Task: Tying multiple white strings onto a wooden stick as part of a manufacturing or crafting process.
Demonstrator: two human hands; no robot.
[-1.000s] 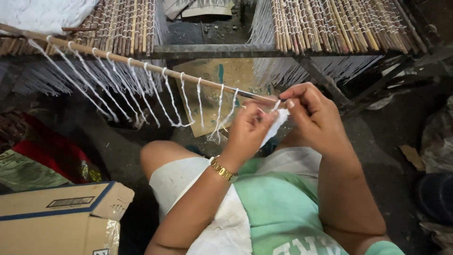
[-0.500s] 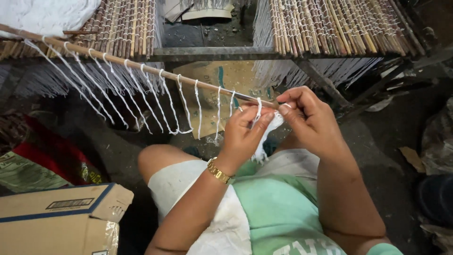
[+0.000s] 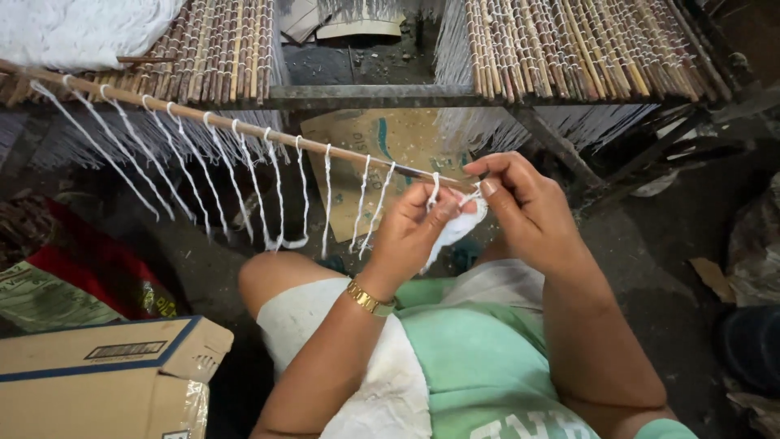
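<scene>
A long thin wooden stick [image 3: 244, 126] runs from the upper left down to my hands, with several white strings [image 3: 268, 191] tied along it and hanging loose. My left hand [image 3: 418, 232], a gold bracelet on its wrist, pinches a white string [image 3: 455, 228] near the stick's right end. My right hand [image 3: 528, 207] grips the stick's tip and the same string with thumb and fingers. Both hands meet above my lap.
Woven bamboo mats [image 3: 569, 49] lie on a metal frame [image 3: 366, 96] ahead. A cardboard box [image 3: 106, 378] sits at lower left beside a red bag [image 3: 89, 272]. Flat cardboard [image 3: 382, 142] lies on the dark floor under the frame.
The stick and my hands have shifted slightly left and down. My fingers keep working the white string at the stick's end.
</scene>
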